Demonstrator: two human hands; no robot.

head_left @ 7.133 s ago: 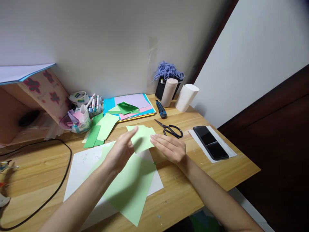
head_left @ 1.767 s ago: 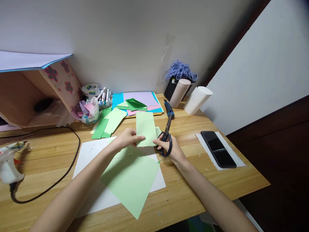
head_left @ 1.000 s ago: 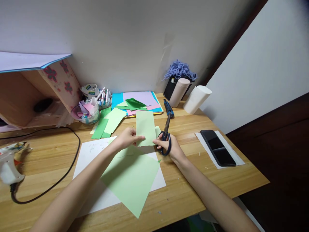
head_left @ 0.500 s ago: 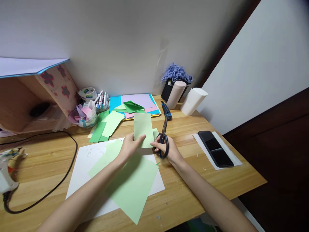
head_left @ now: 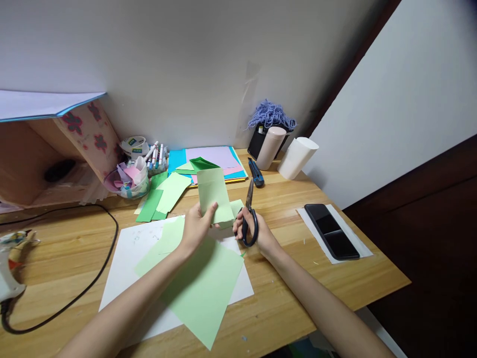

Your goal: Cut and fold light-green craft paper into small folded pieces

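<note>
My left hand (head_left: 197, 223) pinches a light green paper piece (head_left: 214, 194) by its lower left part, thumb on top, holding it above the table. Black-handled scissors (head_left: 250, 219) are in my right hand (head_left: 257, 231), blades pointing up and away, just right of the paper and apart from it. Below my hands, a larger light green sheet (head_left: 208, 288) lies across a white sheet (head_left: 122, 268). Another small light green piece (head_left: 237, 206) shows behind the held paper, partly hidden.
Green paper pieces (head_left: 173, 191) and a stack of coloured paper (head_left: 208, 155) lie behind. A blue utility knife (head_left: 256, 172), white roll (head_left: 298, 158) and phone (head_left: 331, 231) are to the right. At left are a scrap tub (head_left: 128, 184), a black cable (head_left: 95, 283) and a cardboard box (head_left: 85, 134).
My left hand has tilted the light green paper and shifted it slightly left. My right hand, still holding the scissors, has drawn away from the paper's lower right corner.
</note>
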